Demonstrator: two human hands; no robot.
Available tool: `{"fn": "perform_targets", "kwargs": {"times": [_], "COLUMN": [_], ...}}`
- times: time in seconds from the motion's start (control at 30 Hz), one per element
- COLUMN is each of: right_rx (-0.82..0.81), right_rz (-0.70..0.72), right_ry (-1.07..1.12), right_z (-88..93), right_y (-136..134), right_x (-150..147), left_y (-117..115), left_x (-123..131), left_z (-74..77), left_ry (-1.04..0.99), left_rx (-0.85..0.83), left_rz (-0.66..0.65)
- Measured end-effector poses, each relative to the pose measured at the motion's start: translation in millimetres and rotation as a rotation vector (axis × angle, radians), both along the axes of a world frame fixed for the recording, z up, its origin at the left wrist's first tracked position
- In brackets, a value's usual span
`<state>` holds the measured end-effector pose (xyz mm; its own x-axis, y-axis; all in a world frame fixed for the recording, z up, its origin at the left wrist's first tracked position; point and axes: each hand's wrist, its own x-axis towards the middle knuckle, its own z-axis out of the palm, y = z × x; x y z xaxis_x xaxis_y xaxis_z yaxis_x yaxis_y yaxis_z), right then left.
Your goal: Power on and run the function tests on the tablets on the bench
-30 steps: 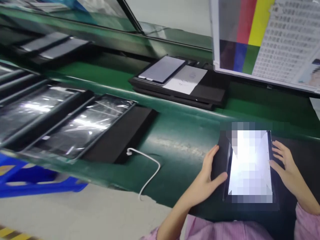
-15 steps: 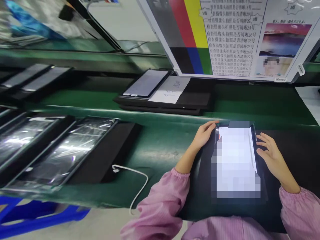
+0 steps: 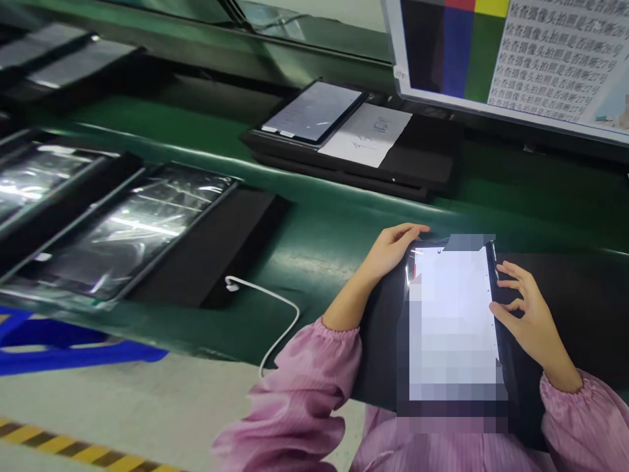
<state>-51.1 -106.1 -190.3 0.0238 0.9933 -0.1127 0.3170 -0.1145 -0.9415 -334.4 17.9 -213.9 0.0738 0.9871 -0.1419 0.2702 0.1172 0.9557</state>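
A lit tablet (image 3: 455, 321) lies on a black foam pad (image 3: 570, 308) at the near right of the green conveyor belt (image 3: 334, 229). My left hand (image 3: 393, 249) rests on the tablet's upper left corner, fingers over its top edge. My right hand (image 3: 523, 318) touches the tablet's right edge with its fingers spread and curled. Both arms wear pink sleeves.
A white cable (image 3: 270, 311) trails off the belt's front edge. Black trays with wrapped tablets (image 3: 132, 229) lie to the left. Farther back, a tablet and a paper sheet (image 3: 366, 134) sit on another black tray (image 3: 422, 164). A colour test chart (image 3: 515, 52) stands at the back right.
The view has tilted down and shifted. My left hand stays at the tablet's top left corner. My right hand has slid a little nearer along the right edge, fingers curling more.
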Motion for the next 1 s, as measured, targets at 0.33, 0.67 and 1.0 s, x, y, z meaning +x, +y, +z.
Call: {"fn": "perform_targets", "kwargs": {"times": [0.33,0.67,1.0], "right_rx": [-0.014,0.269,0.513], "right_rz": [0.011,-0.062,0.192], "right_ry": [0.049,0.042,-0.592], "right_z": [0.9,7.1,30.6], "right_y": [0,-4,3], "right_x": [10,10,13], "left_y": [-1,-2,10], "left_x": [2,-2,-15], "left_z": [4.9,10.0,11.8], "left_ry": [0.008,0.013,-0.023], "left_rx": [0.061,0.122,0.091], "left_rz": [-0.065,-0.257,-0.477]}}
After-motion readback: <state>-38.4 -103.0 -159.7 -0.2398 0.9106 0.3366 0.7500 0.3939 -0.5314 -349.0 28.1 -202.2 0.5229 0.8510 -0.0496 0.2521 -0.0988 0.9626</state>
